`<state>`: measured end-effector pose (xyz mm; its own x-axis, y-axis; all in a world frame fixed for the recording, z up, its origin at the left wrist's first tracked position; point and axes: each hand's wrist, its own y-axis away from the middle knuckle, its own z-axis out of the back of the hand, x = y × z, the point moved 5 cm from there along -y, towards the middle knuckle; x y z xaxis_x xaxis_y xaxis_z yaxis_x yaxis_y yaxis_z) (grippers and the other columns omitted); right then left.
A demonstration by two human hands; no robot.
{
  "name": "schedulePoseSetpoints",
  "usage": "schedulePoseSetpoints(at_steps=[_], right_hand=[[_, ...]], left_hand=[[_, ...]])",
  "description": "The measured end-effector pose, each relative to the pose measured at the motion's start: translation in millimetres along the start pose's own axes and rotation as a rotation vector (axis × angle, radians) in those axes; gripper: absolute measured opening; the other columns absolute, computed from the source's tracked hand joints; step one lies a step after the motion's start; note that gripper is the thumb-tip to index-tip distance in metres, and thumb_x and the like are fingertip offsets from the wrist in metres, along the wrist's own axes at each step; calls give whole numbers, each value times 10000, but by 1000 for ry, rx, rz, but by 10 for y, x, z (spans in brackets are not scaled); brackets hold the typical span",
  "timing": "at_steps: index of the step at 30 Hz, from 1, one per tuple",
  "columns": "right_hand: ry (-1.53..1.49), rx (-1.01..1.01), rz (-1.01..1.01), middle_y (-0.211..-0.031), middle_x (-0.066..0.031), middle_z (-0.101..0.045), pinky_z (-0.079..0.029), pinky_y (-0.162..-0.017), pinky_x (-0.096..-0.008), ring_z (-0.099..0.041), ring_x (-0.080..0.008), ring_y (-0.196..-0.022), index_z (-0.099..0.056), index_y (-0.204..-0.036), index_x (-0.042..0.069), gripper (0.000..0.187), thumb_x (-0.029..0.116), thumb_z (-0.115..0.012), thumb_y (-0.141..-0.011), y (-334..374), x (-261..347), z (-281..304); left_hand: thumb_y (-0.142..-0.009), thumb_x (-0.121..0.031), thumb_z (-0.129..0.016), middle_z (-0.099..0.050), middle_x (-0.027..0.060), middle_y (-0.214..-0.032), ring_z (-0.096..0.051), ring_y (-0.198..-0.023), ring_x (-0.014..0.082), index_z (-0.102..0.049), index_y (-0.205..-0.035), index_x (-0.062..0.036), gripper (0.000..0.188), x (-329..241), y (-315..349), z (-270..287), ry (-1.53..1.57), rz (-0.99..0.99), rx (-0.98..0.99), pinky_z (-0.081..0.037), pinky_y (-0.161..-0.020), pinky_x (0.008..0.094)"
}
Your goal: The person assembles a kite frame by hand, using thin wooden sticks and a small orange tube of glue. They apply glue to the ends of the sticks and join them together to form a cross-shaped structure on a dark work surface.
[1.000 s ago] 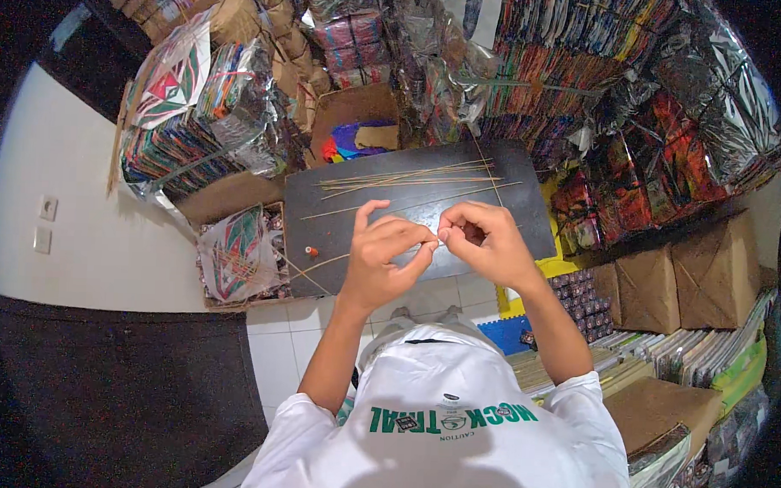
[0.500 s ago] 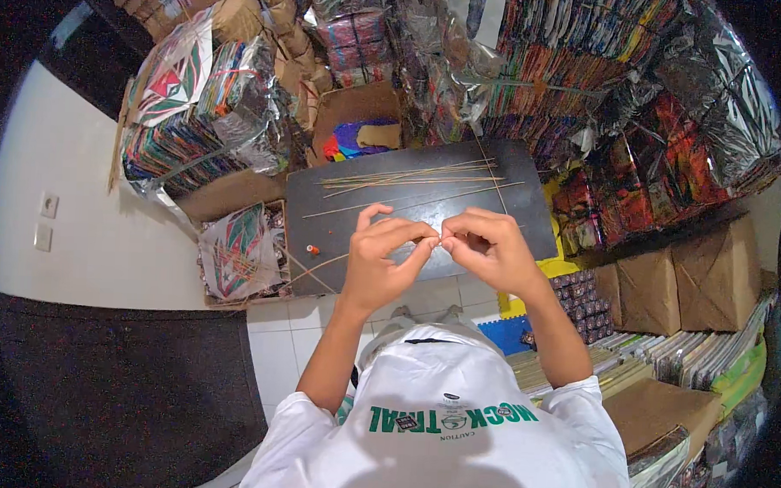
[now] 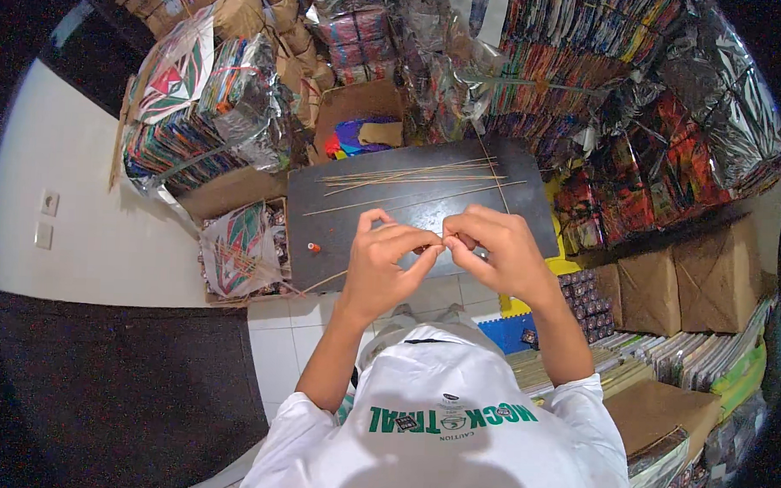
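My left hand [image 3: 390,265] and my right hand [image 3: 496,255] meet above the near part of a dark table [image 3: 321,267], fingertips pinched close together. Whatever sits between the fingertips is too small to make out. A thin light stick [image 3: 325,283] runs out past my left wrist toward the table's near left edge. Another slender stick [image 3: 499,181] reaches from the far edge down toward my right hand; whether I hold either one is unclear. Beyond my hands lie several thin bamboo sticks [image 3: 401,177] in a loose bunch. A small orange spool [image 3: 314,248] rests left of my left hand.
An open box [image 3: 285,232] with a patterned sheet and sticks adjoins the table's left side. Behind it rise wrapped stacks of colourful sheets [image 3: 183,155]. More bundles [image 3: 551,77] crowd the far side. Brown parcels [image 3: 708,277] and stacked sheets [image 3: 653,356] line the right.
My hands have shifted slightly, and the right fingers now curl closer over the left fingertips. The thin stick beside my left wrist has swung lower toward the table's near edge.
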<state>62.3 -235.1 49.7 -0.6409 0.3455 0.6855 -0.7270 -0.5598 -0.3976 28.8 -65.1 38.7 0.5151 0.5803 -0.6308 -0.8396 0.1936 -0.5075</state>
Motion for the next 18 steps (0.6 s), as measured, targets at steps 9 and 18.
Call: schedulePoseSetpoints(at_steps=[9, 18], right_hand=[[-221, 32, -80, -784, -108, -631, -488, -612, -347, -624, -210, -677, -704, -993, 12, 163, 118, -705, -868, 47, -113, -48], [-165, -33, -5, -749, -49, -591, -433, -561, -280, -542, -109, -633, -711, -973, 2, 122, 42, -708, -858, 59, 11, -19]], left_hand=[[-791, -93, -819, -765, 28, -809, -664, -706, 121, -780, -843, -86, 65, 7, 14, 61, 183, 53, -16, -401, -831, 342], [-786, -94, -819, -761, 32, -810, -662, -676, 137, -780, -849, -90, 75, -102, 29, 64, 49, -1, 35, -400, -826, 342]])
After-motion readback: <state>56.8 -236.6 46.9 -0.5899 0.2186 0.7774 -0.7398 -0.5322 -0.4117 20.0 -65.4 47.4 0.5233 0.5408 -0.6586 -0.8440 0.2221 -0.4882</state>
